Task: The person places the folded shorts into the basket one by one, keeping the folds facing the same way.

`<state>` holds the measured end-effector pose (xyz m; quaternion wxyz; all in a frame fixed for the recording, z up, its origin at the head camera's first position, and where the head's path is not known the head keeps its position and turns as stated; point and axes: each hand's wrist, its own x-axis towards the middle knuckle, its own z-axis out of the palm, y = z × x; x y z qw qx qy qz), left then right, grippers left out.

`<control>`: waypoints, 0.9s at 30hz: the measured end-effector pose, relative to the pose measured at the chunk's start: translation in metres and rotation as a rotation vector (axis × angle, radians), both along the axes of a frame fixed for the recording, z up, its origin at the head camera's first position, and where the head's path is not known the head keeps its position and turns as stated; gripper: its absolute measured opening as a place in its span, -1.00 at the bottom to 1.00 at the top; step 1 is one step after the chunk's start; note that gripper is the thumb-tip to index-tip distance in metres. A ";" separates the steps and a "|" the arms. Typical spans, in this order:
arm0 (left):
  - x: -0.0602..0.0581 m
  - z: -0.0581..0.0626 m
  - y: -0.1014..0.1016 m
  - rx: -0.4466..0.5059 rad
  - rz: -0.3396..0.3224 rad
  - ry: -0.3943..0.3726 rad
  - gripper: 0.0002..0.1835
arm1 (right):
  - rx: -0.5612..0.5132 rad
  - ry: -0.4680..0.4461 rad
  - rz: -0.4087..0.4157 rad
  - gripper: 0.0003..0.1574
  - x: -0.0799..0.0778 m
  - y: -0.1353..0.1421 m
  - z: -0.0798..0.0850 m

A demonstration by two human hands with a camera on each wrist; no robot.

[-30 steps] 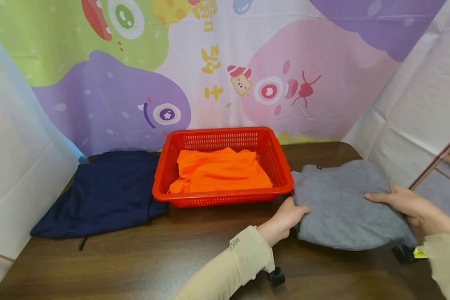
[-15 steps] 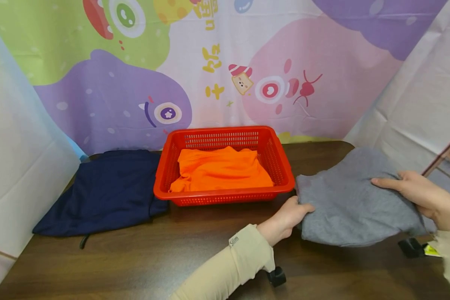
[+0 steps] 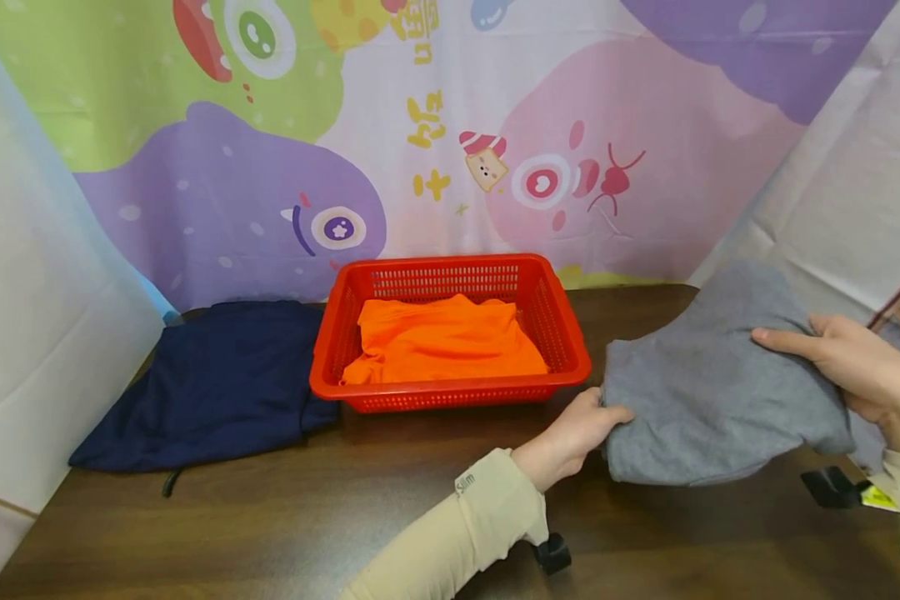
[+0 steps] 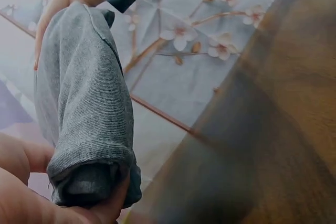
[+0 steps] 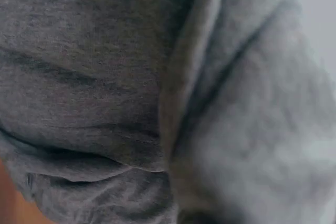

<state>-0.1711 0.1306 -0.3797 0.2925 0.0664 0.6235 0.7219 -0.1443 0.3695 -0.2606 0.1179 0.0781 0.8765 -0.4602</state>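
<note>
A folded grey garment [image 3: 720,392] is held up over the right side of the table, its right part higher than its left. At its left edge my left hand [image 3: 573,433] pinches it, thumb on top and fingers underneath. My right hand [image 3: 866,367] grips the opposite side with the thumb lying across the cloth; its other fingers are mostly hidden. In the left wrist view, the layered end of the garment [image 4: 94,114] sits between the left thumb and fingers. Grey cloth [image 5: 94,93] fills most of the right wrist view.
A red plastic basket [image 3: 450,388] stands at the middle of the brown table [image 3: 285,525], with folded orange cloth [image 3: 442,342] inside. Left of it lies a folded navy garment [image 3: 210,392]. A printed curtain [image 3: 435,225] hangs behind, and white fabric walls flank both sides.
The grey garment has risen off the table, its right end most. My right hand has moved up and slightly right with it; my left hand has shifted only a little.
</note>
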 end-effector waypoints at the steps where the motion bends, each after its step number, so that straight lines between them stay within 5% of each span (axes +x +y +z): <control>1: 0.000 0.002 -0.001 0.014 -0.003 0.001 -0.59 | -0.009 0.007 0.002 -0.44 0.000 -0.001 0.002; 16: -0.003 0.003 -0.010 0.186 -0.028 -0.058 -0.64 | -0.035 0.176 0.056 -0.72 0.002 -0.026 0.023; 27: 0.001 0.015 -0.014 0.192 -0.052 0.012 -0.64 | -0.246 0.251 0.041 -0.68 0.006 -0.055 0.040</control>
